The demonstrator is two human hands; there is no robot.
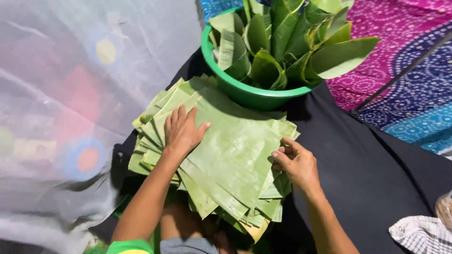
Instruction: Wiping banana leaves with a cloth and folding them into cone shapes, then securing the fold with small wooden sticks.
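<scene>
Left hand point(182, 130) lies flat, fingers spread, on the leaf stack point(226, 160). Right hand point(294, 164) pinches the stack's right edge; long axis runs toward the green tub point(221, 77).

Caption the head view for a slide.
Left hand flat on stacked green banana-leaf sheets; right hand at their edge.

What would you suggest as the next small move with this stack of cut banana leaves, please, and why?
Probably lift the top leaf by its right edge: the right hand already pinches that edge, while the left hand lies flat on the stack, steadying it.
</scene>
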